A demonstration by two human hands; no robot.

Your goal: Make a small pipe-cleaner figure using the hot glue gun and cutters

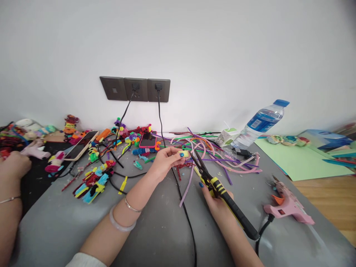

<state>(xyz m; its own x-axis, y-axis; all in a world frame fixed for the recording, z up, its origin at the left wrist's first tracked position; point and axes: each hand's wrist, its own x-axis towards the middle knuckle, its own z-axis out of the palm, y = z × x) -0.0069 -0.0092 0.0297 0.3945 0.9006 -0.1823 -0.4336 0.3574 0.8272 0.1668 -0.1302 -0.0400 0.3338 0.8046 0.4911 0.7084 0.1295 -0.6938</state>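
My left hand point(168, 160) is closed in a pinch on a small pale yellow piece point(183, 155), whose exact kind I cannot make out. Close to its right, my right hand point(218, 204) is wrapped round black and yellow pliers point(219, 187). Their dark jaws point(197, 160) point up and left, at the yellow piece; whether they touch it is unclear. Behind both hands lies a loose tangle of pink, purple and green pipe cleaners point(204, 144). A purple-pink strand point(187, 189) reaches forward between my hands.
A pink glue gun point(289, 207) lies at right, near green paper point(297, 159). A water bottle point(260, 124) leans beside a small carton point(226, 137). Colourful fuzzy figures point(96, 181) and phones point(80, 145) fill the left. A black cord point(185, 211) crosses the table. Another person's hand point(16, 165) is far left.
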